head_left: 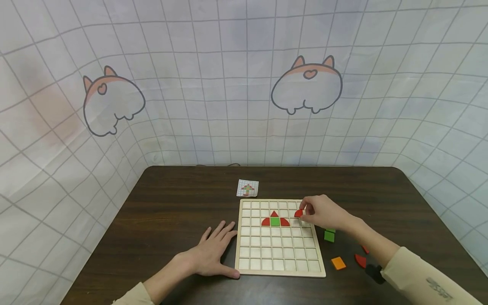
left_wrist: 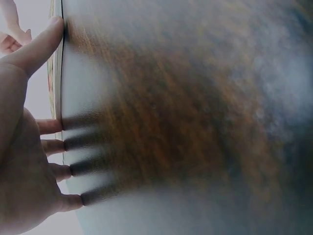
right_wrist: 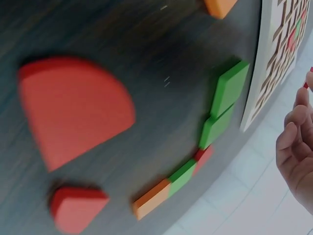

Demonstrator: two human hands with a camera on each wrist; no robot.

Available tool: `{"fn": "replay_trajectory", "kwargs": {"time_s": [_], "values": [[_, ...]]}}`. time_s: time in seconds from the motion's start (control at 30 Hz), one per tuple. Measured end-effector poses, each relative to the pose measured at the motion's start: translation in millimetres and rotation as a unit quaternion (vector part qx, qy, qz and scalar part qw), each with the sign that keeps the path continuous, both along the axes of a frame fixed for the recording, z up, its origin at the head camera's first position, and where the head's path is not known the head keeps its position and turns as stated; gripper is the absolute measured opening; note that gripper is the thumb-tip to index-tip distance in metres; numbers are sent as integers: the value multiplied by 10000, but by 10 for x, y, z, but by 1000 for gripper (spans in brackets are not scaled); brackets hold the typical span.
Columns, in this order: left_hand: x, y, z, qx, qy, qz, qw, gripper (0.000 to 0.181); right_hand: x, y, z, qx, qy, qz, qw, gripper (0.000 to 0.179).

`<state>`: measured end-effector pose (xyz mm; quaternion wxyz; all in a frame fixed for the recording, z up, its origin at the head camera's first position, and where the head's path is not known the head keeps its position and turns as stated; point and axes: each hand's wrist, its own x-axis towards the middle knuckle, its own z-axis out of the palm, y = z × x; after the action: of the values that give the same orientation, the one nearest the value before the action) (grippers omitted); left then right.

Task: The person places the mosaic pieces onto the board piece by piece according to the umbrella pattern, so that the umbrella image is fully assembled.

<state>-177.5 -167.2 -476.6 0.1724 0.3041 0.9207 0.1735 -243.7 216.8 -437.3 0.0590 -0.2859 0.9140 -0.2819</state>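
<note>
My right hand (head_left: 322,212) pinches a red quarter-circle piece (head_left: 298,213) between thumb and fingers, over the upper right squares of a wooden grid board (head_left: 256,253). On the board a green square (head_left: 275,221) sits with a red triangle (head_left: 274,214) above it and a red quarter-circle (head_left: 265,222) on its left; a matching red quarter-circle (head_left: 284,222) is on its right. At the board's left edge my left hand (head_left: 209,252) rests on the table with fingers spread, the thumb at the lower left corner. In the left wrist view, its fingertips (left_wrist: 73,200) touch the tabletop.
A small pattern card (head_left: 247,188) lies behind the board. Right of the board are green squares (head_left: 329,236), an orange square (head_left: 338,263) and a red quarter-circle (head_left: 360,260). More red, green and orange pieces (right_wrist: 151,198) lie there in the right wrist view. Grid-patterned curtains (head_left: 244,127) surround the table.
</note>
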Motion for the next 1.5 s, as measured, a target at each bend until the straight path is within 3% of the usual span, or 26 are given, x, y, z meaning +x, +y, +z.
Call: {"fn": "replay_trajectory", "kwargs": {"time_s": [0.63, 1.5], "values": [[19, 10, 42, 54, 30, -29, 10000, 110, 9, -673, -87, 149, 116, 655, 9977, 17], [27, 2, 27, 63, 69, -19, 10000, 109, 34, -1141, -183, 493, -162, 892, 9947, 13]]}}
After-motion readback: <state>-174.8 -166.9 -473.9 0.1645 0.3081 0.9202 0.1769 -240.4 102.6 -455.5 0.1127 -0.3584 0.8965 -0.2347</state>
